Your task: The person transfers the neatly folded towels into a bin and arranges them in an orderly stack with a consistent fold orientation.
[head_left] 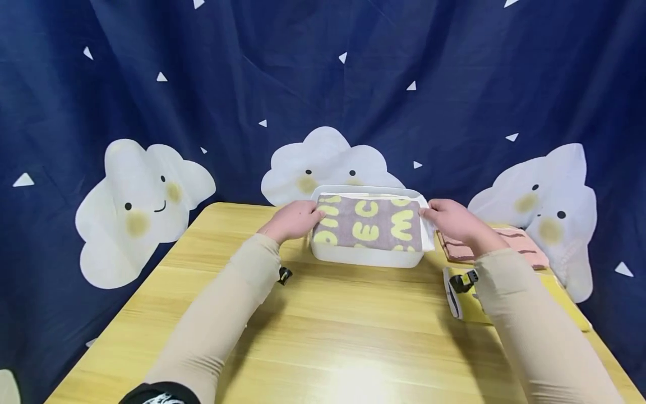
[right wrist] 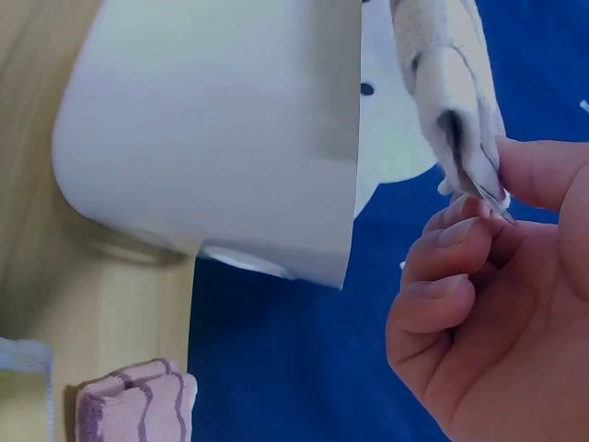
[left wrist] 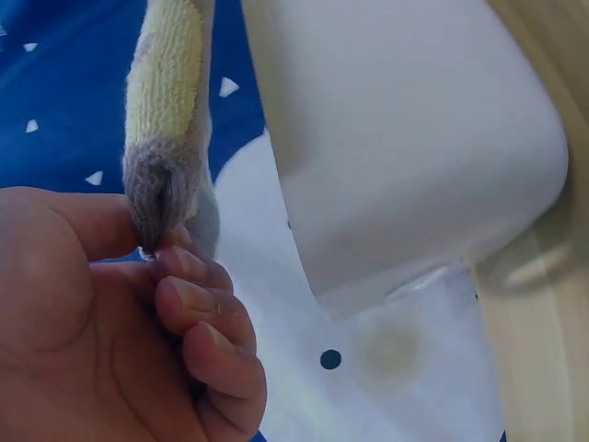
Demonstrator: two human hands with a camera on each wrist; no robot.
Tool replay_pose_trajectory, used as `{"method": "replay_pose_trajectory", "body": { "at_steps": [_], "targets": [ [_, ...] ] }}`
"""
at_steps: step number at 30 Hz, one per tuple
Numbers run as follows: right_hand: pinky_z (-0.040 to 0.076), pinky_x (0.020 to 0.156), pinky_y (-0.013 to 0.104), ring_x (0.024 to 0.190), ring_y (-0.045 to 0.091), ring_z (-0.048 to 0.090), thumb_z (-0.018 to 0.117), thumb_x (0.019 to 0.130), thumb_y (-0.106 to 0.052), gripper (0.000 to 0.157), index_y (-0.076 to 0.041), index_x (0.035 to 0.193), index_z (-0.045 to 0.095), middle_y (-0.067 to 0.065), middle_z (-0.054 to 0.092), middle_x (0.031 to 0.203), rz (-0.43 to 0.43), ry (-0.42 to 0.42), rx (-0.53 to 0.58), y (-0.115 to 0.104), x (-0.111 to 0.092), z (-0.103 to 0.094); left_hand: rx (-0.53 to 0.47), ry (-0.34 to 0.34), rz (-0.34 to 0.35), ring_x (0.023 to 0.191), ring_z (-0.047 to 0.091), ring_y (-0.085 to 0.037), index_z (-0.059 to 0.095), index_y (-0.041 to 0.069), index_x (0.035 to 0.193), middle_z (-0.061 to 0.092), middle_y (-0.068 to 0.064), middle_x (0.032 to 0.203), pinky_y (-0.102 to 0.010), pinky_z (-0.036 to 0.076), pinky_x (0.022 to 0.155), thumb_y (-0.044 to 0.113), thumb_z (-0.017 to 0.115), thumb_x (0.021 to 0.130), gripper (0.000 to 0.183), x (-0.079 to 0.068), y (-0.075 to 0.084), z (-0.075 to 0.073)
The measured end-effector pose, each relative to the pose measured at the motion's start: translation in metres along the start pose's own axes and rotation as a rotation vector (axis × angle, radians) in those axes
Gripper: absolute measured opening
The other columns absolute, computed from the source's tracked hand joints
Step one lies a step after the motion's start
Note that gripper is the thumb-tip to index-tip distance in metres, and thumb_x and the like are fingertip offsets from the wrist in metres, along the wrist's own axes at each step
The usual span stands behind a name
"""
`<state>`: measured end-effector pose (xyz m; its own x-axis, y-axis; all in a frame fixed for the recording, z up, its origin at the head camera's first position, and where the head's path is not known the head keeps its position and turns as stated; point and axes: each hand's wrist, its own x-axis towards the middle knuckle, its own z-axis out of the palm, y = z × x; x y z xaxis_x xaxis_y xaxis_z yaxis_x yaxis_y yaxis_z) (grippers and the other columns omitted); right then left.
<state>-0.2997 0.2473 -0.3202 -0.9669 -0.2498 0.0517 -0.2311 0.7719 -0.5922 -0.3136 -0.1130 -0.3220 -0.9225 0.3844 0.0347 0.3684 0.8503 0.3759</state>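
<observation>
A folded towel [head_left: 370, 224], mauve with yellow letters and a white edge, is held flat by both hands over the white bin [head_left: 363, 259]. My left hand [head_left: 294, 219] pinches its left end between thumb and fingers. At the opposite end, my right hand [head_left: 451, 220] pinches a corner the same way. Both wrist views show the towel's folded ends, the left end [left wrist: 166, 175] and the right end [right wrist: 456, 110], above the rim of the bin. The towel hides most of the bin's inside.
Right of the bin lies a folded pink towel [head_left: 520, 247] with brown wavy stripes. Nearer, a folded yellow towel [head_left: 555, 292] lies partly under the right forearm. All stand on a wooden table [head_left: 323, 325]; behind it hangs a dark blue curtain [head_left: 303, 67] with clouds.
</observation>
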Motion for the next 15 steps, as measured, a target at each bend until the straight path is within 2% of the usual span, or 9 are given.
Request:
{"method": "replay_pose_trajectory", "body": {
  "at_steps": [8,15],
  "targets": [
    [0.037,0.061,0.036,0.07,0.026,0.043,0.042,0.099,-0.034,0.036,-0.003,0.081,0.048,0.009,0.043,0.075,0.085,-0.031,-0.01,0.01,0.037,-0.002,0.034,-0.045,-0.088,0.084,0.054,-0.02,0.055,0.015,0.092,0.058,-0.002,0.089,-0.037,0.042,0.077,0.041,0.037,0.098,0.033,0.038,-0.005,-0.001],
    [0.039,0.064,0.036,0.076,0.026,0.046,0.045,0.098,-0.034,0.035,-0.003,0.085,0.048,0.01,0.046,0.082,0.186,-0.073,0.044,0.014,0.051,0.003,0.06,-0.079,-0.12,0.089,0.053,-0.02,0.056,0.013,0.099,0.058,-0.003,0.095,-0.038,0.042,0.082,0.041,0.037,0.098,0.034,0.054,-0.007,0.001]
  ]
}}
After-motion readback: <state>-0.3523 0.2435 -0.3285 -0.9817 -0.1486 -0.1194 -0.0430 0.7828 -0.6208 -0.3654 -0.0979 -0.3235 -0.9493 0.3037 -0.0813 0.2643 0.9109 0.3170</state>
